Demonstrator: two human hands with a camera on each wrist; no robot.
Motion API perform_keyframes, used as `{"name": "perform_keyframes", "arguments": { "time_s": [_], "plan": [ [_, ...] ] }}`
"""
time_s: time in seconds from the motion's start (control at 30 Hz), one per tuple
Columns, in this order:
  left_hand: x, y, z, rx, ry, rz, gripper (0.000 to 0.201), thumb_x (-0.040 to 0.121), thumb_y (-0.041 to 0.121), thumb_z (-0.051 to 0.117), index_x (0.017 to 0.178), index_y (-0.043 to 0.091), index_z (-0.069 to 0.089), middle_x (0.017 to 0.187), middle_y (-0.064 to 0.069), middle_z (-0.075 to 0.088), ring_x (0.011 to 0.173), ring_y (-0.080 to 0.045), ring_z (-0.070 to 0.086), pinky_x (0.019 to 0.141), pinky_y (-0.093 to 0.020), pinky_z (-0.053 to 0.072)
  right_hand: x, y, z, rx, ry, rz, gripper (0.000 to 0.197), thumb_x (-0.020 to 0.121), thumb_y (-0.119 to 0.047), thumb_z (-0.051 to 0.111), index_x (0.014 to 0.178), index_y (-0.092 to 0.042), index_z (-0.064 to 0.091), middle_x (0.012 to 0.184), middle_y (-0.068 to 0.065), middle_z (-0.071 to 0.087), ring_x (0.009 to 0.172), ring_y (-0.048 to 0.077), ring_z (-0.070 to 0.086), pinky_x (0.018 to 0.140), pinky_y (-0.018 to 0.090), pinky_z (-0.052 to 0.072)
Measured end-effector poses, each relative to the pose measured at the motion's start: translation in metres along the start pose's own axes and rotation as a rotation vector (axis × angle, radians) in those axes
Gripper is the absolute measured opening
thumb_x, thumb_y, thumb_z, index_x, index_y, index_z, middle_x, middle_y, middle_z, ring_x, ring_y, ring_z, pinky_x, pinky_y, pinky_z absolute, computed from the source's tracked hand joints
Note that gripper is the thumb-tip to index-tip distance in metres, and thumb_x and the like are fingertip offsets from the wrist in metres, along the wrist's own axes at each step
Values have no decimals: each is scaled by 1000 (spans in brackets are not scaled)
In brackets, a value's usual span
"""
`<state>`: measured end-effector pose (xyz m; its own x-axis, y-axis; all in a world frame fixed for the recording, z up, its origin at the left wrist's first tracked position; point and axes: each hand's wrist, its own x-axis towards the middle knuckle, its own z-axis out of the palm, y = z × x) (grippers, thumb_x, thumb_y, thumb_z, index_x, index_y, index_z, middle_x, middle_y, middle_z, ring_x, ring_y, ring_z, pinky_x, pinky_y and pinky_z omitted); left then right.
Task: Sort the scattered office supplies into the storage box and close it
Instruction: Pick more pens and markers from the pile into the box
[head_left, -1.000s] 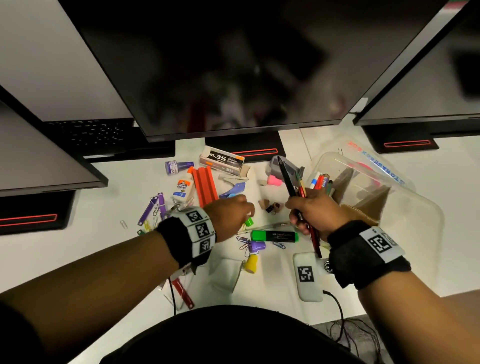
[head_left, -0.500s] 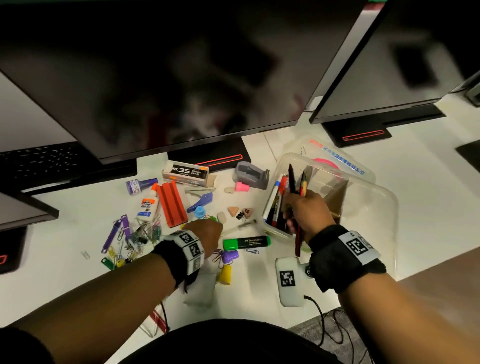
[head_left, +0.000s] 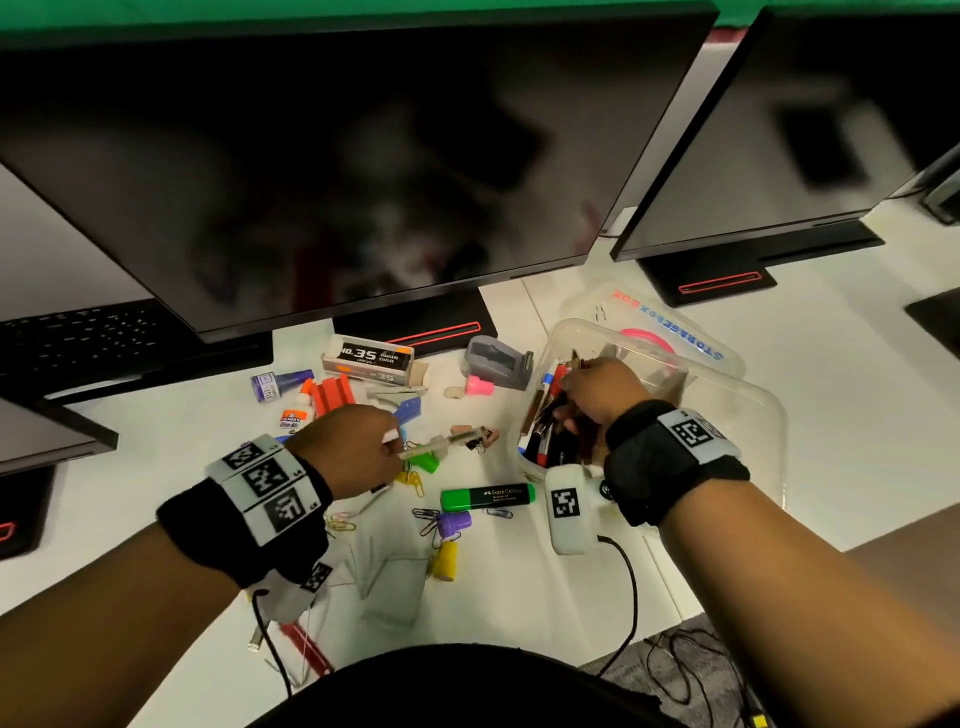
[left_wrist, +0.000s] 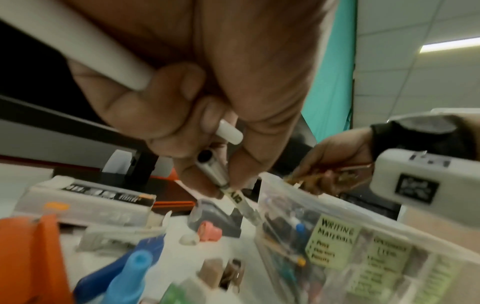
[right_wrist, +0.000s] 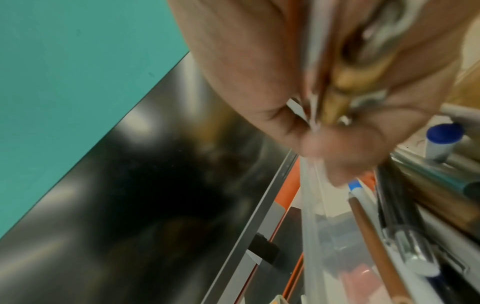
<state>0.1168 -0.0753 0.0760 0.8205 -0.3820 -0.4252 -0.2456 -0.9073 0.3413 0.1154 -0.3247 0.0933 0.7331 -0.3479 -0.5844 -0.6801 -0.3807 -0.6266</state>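
Note:
The clear storage box (head_left: 737, 415) stands at the right, its "writing materials" label (left_wrist: 335, 242) facing my left wrist view. Its lid (head_left: 675, 327) lies behind it. My right hand (head_left: 571, 395) is down inside the box's left compartment and grips a bundle of pens and pencils (right_wrist: 335, 96) among several pens (head_left: 545, 441) lying there. My left hand (head_left: 395, 444) hovers over the scattered supplies and pinches a clear pen (head_left: 452, 440) whose tip points toward the box. In the left wrist view its fingers (left_wrist: 244, 168) pinch the pen barrel (left_wrist: 221, 174).
Two dark monitors (head_left: 337, 156) overhang the back of the white desk (head_left: 519, 587). Loose on it are a green highlighter (head_left: 488, 497), a staples box (head_left: 371, 358), a glue bottle (head_left: 296, 413), a grey dispenser (head_left: 496, 361), caps and several paper clips. A white tagged device (head_left: 569, 506) with a cable lies beside the box.
My right hand carried the bundle of pens right and lowered it into the box. My left hand lifted a clear pen off the desk. The head view swung to the right.

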Motion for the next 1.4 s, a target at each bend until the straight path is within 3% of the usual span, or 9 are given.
{"name": "perform_keyframes", "arguments": {
  "time_s": [0.23,0.33,0.4,0.53,0.73,0.93,1.0,1.13,1.4],
  "plan": [
    [-1,43,-31,-111,182,47,13,85,20,54,94,19,62,97,-1,60,85,-17,51,71,-25,38,4,3,-3,-142,76,-82,35,91,-12,51,60,-23,39,69,-3,45,63,12,43,61,20,40],
    [5,64,-29,-133,181,82,17,85,22,54,98,20,63,95,0,61,81,-15,50,68,-24,37,0,9,-5,85,53,-79,19,92,-10,48,77,-16,57,86,7,55,83,22,55,84,39,53],
    [11,78,-24,-152,184,116,18,86,23,52,100,19,63,93,0,62,82,-16,50,70,-24,37,-7,12,-6,376,20,-40,17,95,-13,47,100,-4,60,83,8,58,73,22,58,72,39,56],
    [22,103,-15,-253,169,166,18,87,22,53,97,12,64,88,0,61,83,-17,52,70,-22,36,-16,14,-6,524,-49,-63,20,95,-22,49,87,-6,59,72,9,58,54,16,50,48,25,43],
    [50,128,-10,-481,70,106,29,88,17,51,116,14,60,105,-7,65,93,-23,62,82,-32,50,0,17,-18,370,99,-70,18,94,-13,52,90,2,61,62,12,56,48,21,50,47,27,47],
    [72,142,-13,-1129,-42,4,30,90,-12,42,114,5,52,79,-2,52,69,-9,52,54,-10,48,1,29,-18,249,67,-115,22,87,-5,57,65,-7,59,58,10,55,49,22,51,49,29,47],
    [79,146,-11,-1081,-13,19,26,91,-8,45,97,17,53,87,-4,56,81,-19,59,72,-24,54,3,36,-17,226,90,-126,28,86,-6,56,60,-12,55,55,8,53,49,22,51,48,26,43],
    [87,142,-5,-782,-26,109,59,93,-2,42,147,14,22,148,-11,39,136,-24,39,114,-35,32,5,42,-16,158,140,-158,20,88,-12,55,69,-8,59,59,7,56,56,23,55,60,33,47],
    [67,61,-9,-963,99,53,37,88,-12,38,116,1,57,96,-3,60,76,-8,56,65,-19,44,-25,19,2,278,-20,-270,14,87,-3,56,77,-9,63,60,4,56,39,9,48,38,17,36]
  ]
}}
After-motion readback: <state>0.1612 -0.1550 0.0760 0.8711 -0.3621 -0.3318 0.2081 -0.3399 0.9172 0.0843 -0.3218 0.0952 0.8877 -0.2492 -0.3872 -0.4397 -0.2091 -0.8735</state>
